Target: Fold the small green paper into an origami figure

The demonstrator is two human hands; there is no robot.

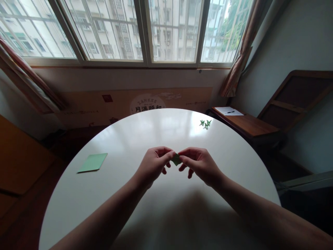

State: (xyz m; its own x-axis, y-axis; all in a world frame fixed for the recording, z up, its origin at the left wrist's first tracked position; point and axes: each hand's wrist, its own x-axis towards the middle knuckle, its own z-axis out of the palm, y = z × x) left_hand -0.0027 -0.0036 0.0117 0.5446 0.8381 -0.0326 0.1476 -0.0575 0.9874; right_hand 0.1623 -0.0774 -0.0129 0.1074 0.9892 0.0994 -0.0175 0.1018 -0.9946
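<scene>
— Paper (176,160), dead centre! Who's got it?

— Both of mine! My left hand (153,163) has it from the left, my right hand (199,163) from the right, fingers (167,158) clamped on it at either side.

— Which hand is nearer?

— Neither, call it even: both touch it, and it sits right between the two sets of tips. My lower fingers hang loosely curled beneath, gripping nothing that I can see.

— And its long axis?

— Can't call that one! My fingertips cover too much of its sides. What shows is a small dark green piece, with a point turned down toward me.

— On the worktop (125,146) or off it?

— Off it, by the look of things, held up in front of me over the middle.

— Anything else out there?

— Green stack (93,162), flat, well off to my left! And three little green stars (206,124) bunched beyond my right hand, toward the far edge. Both lie well apart from my fingers; only the paper is in my grip.
</scene>
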